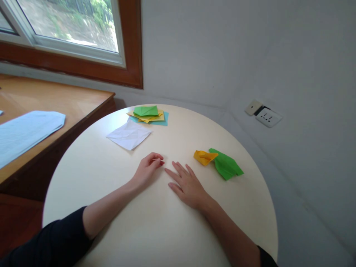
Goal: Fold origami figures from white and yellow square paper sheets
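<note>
My left hand (pixel 148 167) rests on the white round table (pixel 155 230) with thumb and fingers pinched together. A thin pale edge and a bit of red show at its fingertips, too small to name. Just to the right, my right hand (pixel 187 184) lies flat, palm down, its fingers spread and nothing in them. Beyond it sit a folded yellow paper boat (pixel 205 157) and a folded green paper (pixel 226 165), which touch each other. A creased white sheet of paper (pixel 129 135) lies past my left hand.
At the table's far edge is a pile of folded papers (pixel 146 110), green over yellow over blue. A wooden desk (pixel 69 96) with a stack of printed sheets (pixel 27 131) stands at left. A wall socket (pixel 268 117) is at right.
</note>
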`<state>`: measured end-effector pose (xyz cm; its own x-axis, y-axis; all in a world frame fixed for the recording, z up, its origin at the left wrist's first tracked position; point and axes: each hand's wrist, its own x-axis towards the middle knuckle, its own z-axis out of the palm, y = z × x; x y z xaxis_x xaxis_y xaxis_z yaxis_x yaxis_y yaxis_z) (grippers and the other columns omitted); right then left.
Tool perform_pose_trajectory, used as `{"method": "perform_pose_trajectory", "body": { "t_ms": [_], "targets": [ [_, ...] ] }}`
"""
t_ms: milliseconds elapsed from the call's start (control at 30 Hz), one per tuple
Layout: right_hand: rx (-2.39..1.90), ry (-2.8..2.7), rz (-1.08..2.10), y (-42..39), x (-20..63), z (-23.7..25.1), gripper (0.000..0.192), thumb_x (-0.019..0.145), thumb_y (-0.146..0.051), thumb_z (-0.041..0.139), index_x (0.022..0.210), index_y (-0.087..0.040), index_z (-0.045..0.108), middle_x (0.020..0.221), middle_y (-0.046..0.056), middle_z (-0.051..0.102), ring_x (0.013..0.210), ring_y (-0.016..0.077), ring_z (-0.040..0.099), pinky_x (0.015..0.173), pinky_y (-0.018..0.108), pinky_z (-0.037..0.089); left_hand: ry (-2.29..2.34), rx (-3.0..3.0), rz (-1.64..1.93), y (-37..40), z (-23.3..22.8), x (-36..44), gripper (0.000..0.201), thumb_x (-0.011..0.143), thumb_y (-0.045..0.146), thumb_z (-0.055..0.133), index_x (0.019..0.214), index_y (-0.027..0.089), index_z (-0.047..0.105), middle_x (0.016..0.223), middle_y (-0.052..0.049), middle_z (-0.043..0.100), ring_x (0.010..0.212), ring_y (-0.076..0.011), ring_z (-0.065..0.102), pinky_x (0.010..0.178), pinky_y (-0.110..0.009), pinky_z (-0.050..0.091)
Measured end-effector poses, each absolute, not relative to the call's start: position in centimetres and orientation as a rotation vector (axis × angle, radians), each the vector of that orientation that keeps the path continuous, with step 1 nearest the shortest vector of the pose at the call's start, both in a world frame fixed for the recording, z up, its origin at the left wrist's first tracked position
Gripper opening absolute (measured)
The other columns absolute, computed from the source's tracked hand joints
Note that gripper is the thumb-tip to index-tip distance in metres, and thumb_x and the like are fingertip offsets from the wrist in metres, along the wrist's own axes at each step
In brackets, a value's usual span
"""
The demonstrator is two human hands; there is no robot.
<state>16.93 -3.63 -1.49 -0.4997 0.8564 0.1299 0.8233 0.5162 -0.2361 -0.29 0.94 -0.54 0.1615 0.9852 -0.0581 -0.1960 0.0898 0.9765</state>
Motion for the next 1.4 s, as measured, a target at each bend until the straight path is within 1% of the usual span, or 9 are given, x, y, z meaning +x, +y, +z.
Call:
{"method": "perform_pose_trajectory", "body": {
  "t_ms": [200,333,400,533,700,1033,1200,1300,1400],
  "targets": [
    [-1.450,-2.531,0.238,-3.6,17.2,-1.2,0.044,0.089,-0.035,0.040,0.131,-0.025,0.040,0.141,0.012,0.035,0.131,0.0252,0.030,0.105,0.052,0.024,1.167,1.527,1.317,2.6,-0.3,-2.1,0.012,0.071,0.023,0.055,0.080,0.019,0.061,0.088,-0.005,0.060,0.092,-0.0216,0.056,0.088,-0.036,0.041],
    [-1.445,-2.522,0.243,-3.6,17.2,-1.1,0.042,0.088,-0.035,0.041,0.130,-0.026,0.042,0.140,0.011,0.037,0.131,0.0240,0.030,0.105,0.051,0.023,1.391,1.799,1.335,4.6,-0.6,-4.4,0.028,0.070,0.020,0.056,0.098,0.021,0.060,0.124,-0.011,0.050,0.121,-0.0292,0.039,0.106,-0.046,0.018],
    [-1.440,-2.505,0.231,-3.5,17.3,-1.3,0.041,0.088,-0.034,0.041,0.129,-0.026,0.043,0.139,0.009,0.039,0.130,0.0224,0.032,0.106,0.049,0.024,1.619,1.930,1.240,5.4,-0.9,-5.4,0.034,0.073,0.023,0.053,0.107,0.019,0.056,0.134,-0.014,0.042,0.130,-0.0322,0.027,0.107,-0.053,0.001],
    [-1.489,-2.446,0.207,-3.1,17.7,-2.1,0.042,0.088,-0.034,0.042,0.128,-0.024,0.044,0.138,0.009,0.040,0.129,0.0199,0.033,0.106,0.044,0.025,1.969,2.102,0.732,6.3,-1.3,-6.4,0.046,0.084,0.027,0.037,0.126,0.010,0.041,0.143,-0.019,0.027,0.134,-0.0319,0.019,0.105,-0.057,0.002],
    [-1.573,-2.350,0.180,-2.2,17.7,-2.5,0.042,0.087,-0.033,0.042,0.127,-0.020,0.046,0.137,0.012,0.041,0.128,0.0207,0.035,0.106,0.042,0.026,2.009,2.209,0.331,6.1,-1.2,-6.3,0.047,0.088,0.033,0.026,0.130,0.013,0.036,0.142,-0.015,0.032,0.131,-0.0289,0.026,0.103,-0.062,0.008],
    [-1.671,-2.206,0.074,-0.7,18.0,-3.2,0.040,0.085,-0.030,0.043,0.122,-0.017,0.052,0.132,0.013,0.047,0.124,0.0223,0.040,0.104,0.041,0.030,1.880,2.361,0.417,4.0,0.5,-4.9,0.035,0.087,0.029,0.031,0.112,0.016,0.052,0.105,-0.013,0.064,0.109,-0.0296,0.050,0.096,-0.070,0.009],
    [-1.743,-2.091,0.042,1.7,18.8,-4.0,0.040,0.086,-0.030,0.040,0.121,-0.015,0.053,0.131,0.014,0.047,0.123,0.0240,0.041,0.103,0.042,0.031,1.828,2.370,0.470,3.7,0.8,-4.7,0.034,0.086,0.026,0.031,0.103,0.016,0.059,0.086,-0.009,0.070,0.090,-0.0224,0.061,0.101,-0.053,0.023],
    [-1.760,-2.051,0.036,3.5,19.4,-4.3,0.039,0.086,-0.030,0.038,0.119,-0.015,0.054,0.129,0.013,0.049,0.123,0.0235,0.041,0.103,0.044,0.030,1.832,2.402,0.497,3.6,0.9,-4.7,0.033,0.084,0.023,0.033,0.098,0.016,0.062,0.089,-0.009,0.069,0.090,-0.0221,0.061,0.101,-0.048,0.026],
    [-1.773,-2.031,0.065,5.0,20.0,-4.5,0.039,0.085,-0.028,0.039,0.118,-0.013,0.055,0.127,0.014,0.050,0.122,0.0237,0.042,0.104,0.043,0.030,1.820,2.445,0.542,3.6,0.5,-4.6,0.032,0.083,0.021,0.034,0.101,0.016,0.061,0.105,-0.010,0.065,0.102,-0.0244,0.056,0.104,-0.053,0.018]
  ]
}}
